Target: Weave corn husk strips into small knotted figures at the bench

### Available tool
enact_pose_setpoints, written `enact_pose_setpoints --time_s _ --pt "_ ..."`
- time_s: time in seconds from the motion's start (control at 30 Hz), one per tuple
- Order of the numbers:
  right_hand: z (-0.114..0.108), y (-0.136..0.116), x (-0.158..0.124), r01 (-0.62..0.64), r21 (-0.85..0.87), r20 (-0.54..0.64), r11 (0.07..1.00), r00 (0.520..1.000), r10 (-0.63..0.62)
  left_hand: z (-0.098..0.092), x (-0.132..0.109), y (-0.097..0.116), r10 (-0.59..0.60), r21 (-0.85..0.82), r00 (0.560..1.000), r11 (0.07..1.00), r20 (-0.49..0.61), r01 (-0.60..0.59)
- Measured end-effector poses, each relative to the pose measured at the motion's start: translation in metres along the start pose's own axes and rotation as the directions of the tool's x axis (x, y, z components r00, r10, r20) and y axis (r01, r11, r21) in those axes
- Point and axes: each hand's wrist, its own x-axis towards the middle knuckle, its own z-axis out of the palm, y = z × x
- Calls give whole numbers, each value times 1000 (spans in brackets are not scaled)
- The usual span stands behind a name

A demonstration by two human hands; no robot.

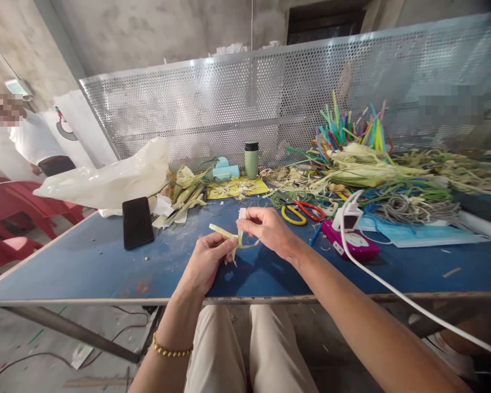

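Note:
Both my hands are over the front middle of the blue table, working thin pale green leaf strips. My left hand pinches one strip that sticks out to the upper left. My right hand pinches another strip that stands upright and crosses the first. The fingers of both hands are closed on the strips. A gold bead bracelet is on my left wrist.
A black phone lies to the left, beside a white plastic bag and husk scraps. Scissors with yellow and red handles, a pink device with a white cable, a green flask, coloured straws, husks and a perforated metal screen fill the back.

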Motion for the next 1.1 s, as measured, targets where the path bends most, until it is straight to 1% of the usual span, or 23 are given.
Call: enact_pose_setpoints --time_s 0.1,0.13,0.2,0.27,0.3,0.33,0.4,0.47,0.53,0.67,0.8,0.87,0.93,1.1 --pt "0 3 1 22 -37 -7 999 1000 -22 0 -1 0 -13 6 1000 1000 -4 13" --pt "0 3 1 38 -52 -28 998 999 -40 0 -1 0 -14 -9 1000 1000 -17 14" --pt "-1 3 1 94 -108 -140 990 984 -108 0 1 -1 -6 -72 998 997 -55 2" --pt "0 0 -1 163 -203 -264 966 940 -214 -1 3 0 -2 -172 993 985 -115 -18" --pt "1 -2 -2 194 -244 -276 950 925 -260 -2 4 0 -9 -222 989 975 -148 -24" --pt "2 -3 -3 223 -270 -243 937 926 -290 -3 5 0 -23 -264 984 964 -176 -24" --pt "6 -4 -6 279 -283 -101 918 943 -318 -4 6 1 -53 -315 978 949 -203 -14" --pt "11 -3 -7 315 -298 17 901 946 -324 -4 6 1 -66 -328 977 945 -205 -5" --pt "15 0 -7 325 -332 65 886 944 -322 -3 5 2 -62 -323 978 946 -197 -5" --pt "17 2 -7 295 -389 73 873 954 -289 -1 4 1 -41 -305 983 952 -181 -17" --pt "17 0 -7 253 -387 101 887 968 -232 -2 5 -1 -22 -314 970 948 -243 -57" --pt "19 0 -7 253 -392 116 885 967 -225 -3 6 -1 -11 -308 969 949 -247 -67" --pt "21 2 -7 254 -403 112 879 967 -228 -2 6 -1 -7 -294 974 954 -225 -62" --pt "22 4 -5 240 -389 52 890 970 -239 2 3 2 0 -287 988 957 -155 -45"
